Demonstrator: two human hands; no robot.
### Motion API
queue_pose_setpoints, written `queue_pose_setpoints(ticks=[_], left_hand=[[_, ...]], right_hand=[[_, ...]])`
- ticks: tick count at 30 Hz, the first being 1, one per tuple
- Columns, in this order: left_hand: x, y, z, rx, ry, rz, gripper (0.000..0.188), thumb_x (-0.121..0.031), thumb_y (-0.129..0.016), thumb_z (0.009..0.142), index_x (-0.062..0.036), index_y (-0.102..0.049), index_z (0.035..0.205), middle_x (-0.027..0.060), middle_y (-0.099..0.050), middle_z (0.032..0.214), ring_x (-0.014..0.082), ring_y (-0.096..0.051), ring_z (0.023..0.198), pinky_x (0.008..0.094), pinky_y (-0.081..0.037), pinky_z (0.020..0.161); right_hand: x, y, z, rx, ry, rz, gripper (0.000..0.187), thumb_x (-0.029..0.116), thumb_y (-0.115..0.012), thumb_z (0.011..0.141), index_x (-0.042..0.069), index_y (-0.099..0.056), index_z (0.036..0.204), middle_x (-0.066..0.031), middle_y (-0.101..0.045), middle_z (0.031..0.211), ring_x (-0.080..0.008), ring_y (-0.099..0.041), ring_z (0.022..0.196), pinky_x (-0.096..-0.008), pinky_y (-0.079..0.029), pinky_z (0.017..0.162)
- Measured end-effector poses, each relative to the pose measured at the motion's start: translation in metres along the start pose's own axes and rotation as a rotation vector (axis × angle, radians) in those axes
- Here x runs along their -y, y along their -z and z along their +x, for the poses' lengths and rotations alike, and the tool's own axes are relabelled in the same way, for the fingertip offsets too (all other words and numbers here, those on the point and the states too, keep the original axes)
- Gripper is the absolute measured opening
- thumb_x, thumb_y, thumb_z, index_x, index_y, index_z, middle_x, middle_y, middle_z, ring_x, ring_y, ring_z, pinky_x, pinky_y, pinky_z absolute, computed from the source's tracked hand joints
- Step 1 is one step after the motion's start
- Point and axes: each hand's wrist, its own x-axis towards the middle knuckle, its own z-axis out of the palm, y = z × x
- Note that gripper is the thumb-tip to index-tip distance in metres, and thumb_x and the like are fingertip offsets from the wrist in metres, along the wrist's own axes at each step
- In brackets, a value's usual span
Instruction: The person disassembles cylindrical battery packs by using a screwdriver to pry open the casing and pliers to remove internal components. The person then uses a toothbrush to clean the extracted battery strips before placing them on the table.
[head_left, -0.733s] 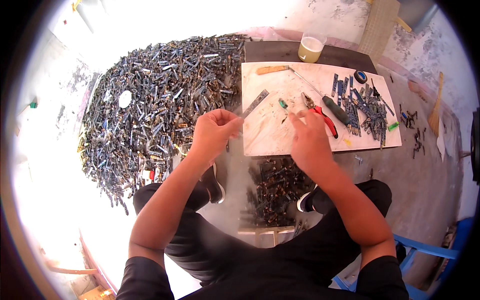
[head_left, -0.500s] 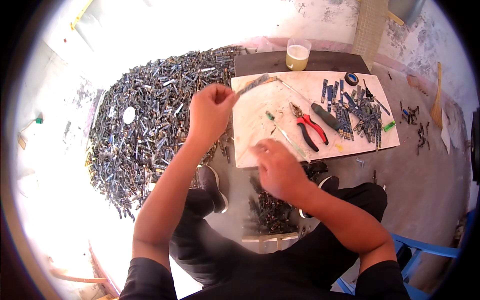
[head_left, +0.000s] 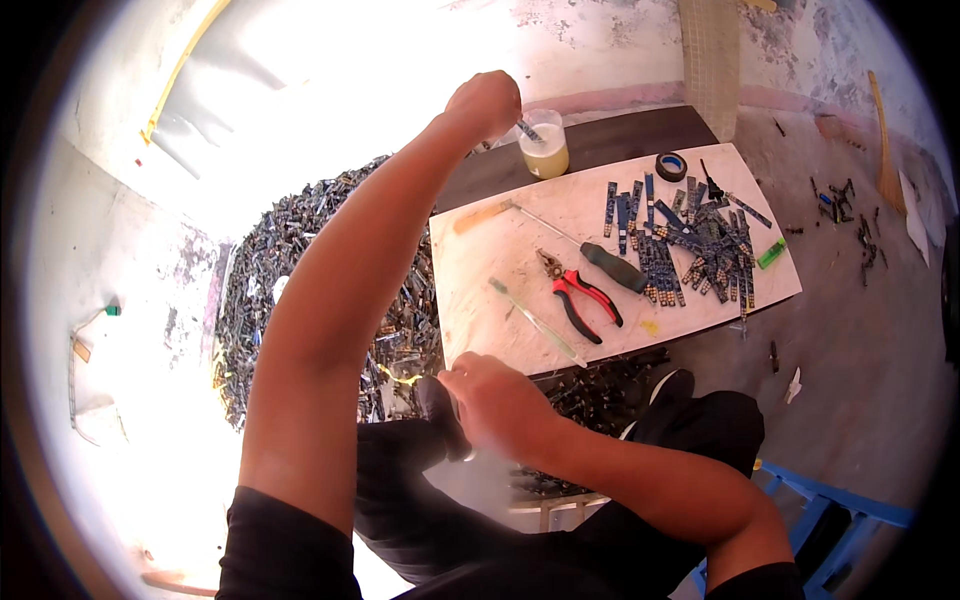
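My left hand [head_left: 488, 105] is stretched out over the far side of the table, closed on a thin dark circuit strip [head_left: 528, 130]. The strip's lower end reaches into a clear plastic cup [head_left: 545, 160] of cloudy yellowish liquid with a pale top. Nearer to me, my right hand [head_left: 500, 405] is past the near left corner of a pale board [head_left: 470, 300], its fingers curled together and slightly blurred. A curly yellow strip [head_left: 400, 378] shows by its fingertips; I cannot tell whether they touch it.
On the board lie red-handled pliers [head_left: 585, 300], a screwdriver [head_left: 613, 268], a toothbrush [head_left: 540, 322], black tape [head_left: 671, 167], a green lighter [head_left: 771, 252] and many circuit strips [head_left: 700, 245]. A large heap of dark scrap strips [head_left: 310, 225] covers the floor at left; a blue chair [head_left: 835, 510] stands at right.
My left hand has carried the circuit strip away from me and right, into the cup. My right hand has moved back toward me and left, off the board. The view has shifted.
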Motion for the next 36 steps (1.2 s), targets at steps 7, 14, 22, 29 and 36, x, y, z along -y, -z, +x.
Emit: queue_pose_setpoints(ticks=[7,14,22,29,36], left_hand=[[-0.005,-0.026,0.033,0.215,-0.06,-0.001,0.014,-0.01,-0.075,0.087,-0.0086,-0.084,0.098,0.0147,-0.079,0.091,0.0307,-0.075,0.082,0.0426,-0.058,0.076],[-0.014,-0.032,0.048,0.282,-0.115,0.267,0.016,-0.009,-0.072,0.086,-0.0104,-0.084,0.098,0.0121,-0.08,0.093,0.028,-0.076,0.088,0.0419,-0.058,0.08],[-0.025,-0.024,0.056,0.422,-0.235,0.396,0.017,-0.012,-0.08,0.08,-0.0115,-0.084,0.097,0.0115,-0.08,0.092,0.0291,-0.077,0.089,0.0412,-0.059,0.079],[-0.017,-0.031,0.051,0.395,-0.212,0.309,0.016,-0.014,-0.076,0.081,-0.0085,-0.083,0.095,0.0144,-0.079,0.09,0.0327,-0.076,0.085,0.0459,-0.059,0.076],[-0.023,-0.037,0.052,0.375,-0.171,0.378,0.013,-0.01,-0.075,0.082,-0.0078,-0.081,0.093,0.0156,-0.078,0.092,0.0346,-0.075,0.085,0.0466,-0.058,0.076]], right_hand=[[0.0,0.012,-0.002,0.007,-0.039,0.029,0.026,0.004,-0.061,0.092,-0.002,-0.072,0.115,-0.0192,-0.068,0.108,-0.0378,-0.067,0.104,-0.0469,-0.057,0.09],[-0.003,0.019,-0.003,-0.003,-0.046,0.072,0.017,0.003,-0.06,0.091,-0.001,-0.068,0.104,-0.0193,-0.066,0.104,-0.0391,-0.066,0.1,-0.0478,-0.056,0.088],[0.002,0.021,-0.008,0.011,-0.073,0.102,0.01,0.002,-0.059,0.089,-0.001,-0.065,0.096,-0.02,-0.063,0.101,-0.039,-0.065,0.098,-0.0486,-0.055,0.087],[0.002,0.021,-0.008,0.033,-0.057,0.084,0.011,0.0,-0.057,0.088,-0.002,-0.065,0.095,-0.0208,-0.063,0.099,-0.0381,-0.065,0.097,-0.0473,-0.054,0.087],[0.0,0.02,-0.005,0.045,-0.059,0.04,0.013,0.005,-0.059,0.091,0.0,-0.07,0.095,-0.0196,-0.066,0.102,-0.0364,-0.068,0.097,-0.0466,-0.057,0.087]])
